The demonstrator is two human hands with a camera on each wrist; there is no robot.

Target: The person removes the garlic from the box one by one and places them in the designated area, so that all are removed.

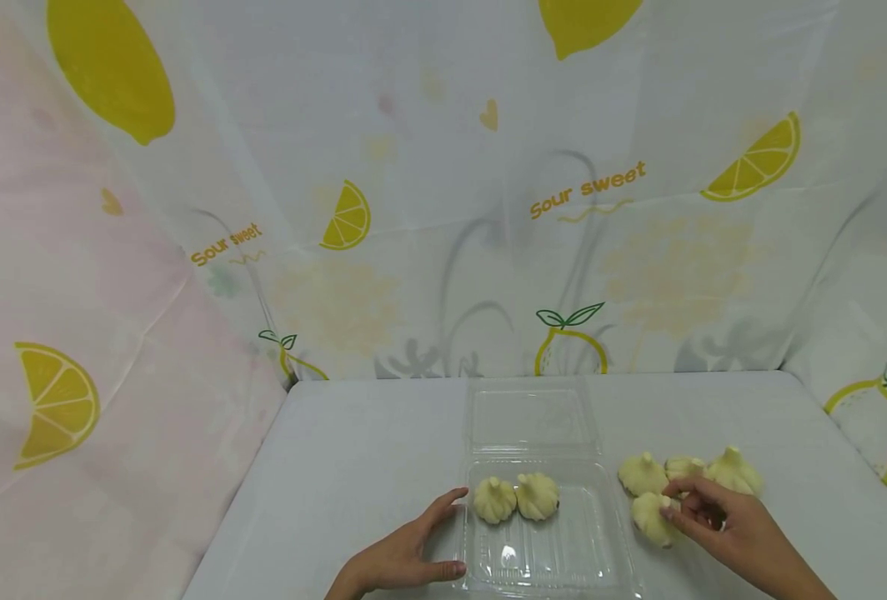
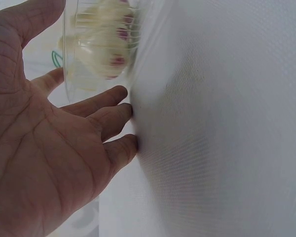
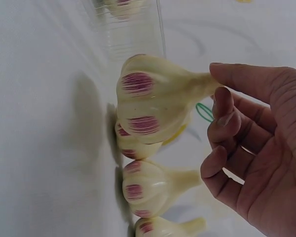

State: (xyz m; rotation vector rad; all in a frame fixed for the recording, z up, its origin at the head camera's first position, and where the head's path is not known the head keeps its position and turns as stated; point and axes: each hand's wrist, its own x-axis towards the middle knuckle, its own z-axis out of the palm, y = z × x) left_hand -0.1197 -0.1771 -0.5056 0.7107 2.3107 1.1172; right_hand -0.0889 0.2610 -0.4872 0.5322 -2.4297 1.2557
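Clear plastic forms the hinged clamshell box (image 1: 541, 533) at the lower centre of the head view, lid folded back toward the top of the frame, with two pale cream garlic bulbs (image 1: 516, 497) side by side in its upper left part. At lower left, the left hand (image 1: 413, 554) lies with straight, relaxed fingers and thumb along the box's left wall, steadying it. At lower right, the right hand (image 1: 721, 521) pinches the stem of the nearest loose garlic bulb (image 1: 652, 517), one of a cluster of four loose bulbs (image 1: 687, 483) on the white tablecloth (image 1: 353, 467) just right of the box. My judgement: a clean lift needs a firm hold low on the stem, straight up so the neighbours stay put, while the left hand keeps the light box from sliding.

From the left wrist, the palm fills the left half of the frame, fingers (image 2: 108, 118) extended with tips on the cloth beside the box wall at upper left; bulbs show blurred through the plastic.

From the right wrist, thumb and fingertips (image 3: 224, 103) close on the stem tip of the purple-streaked bulb at centre, which lies on its side above the three others lower in the frame; the box edge sits at top.
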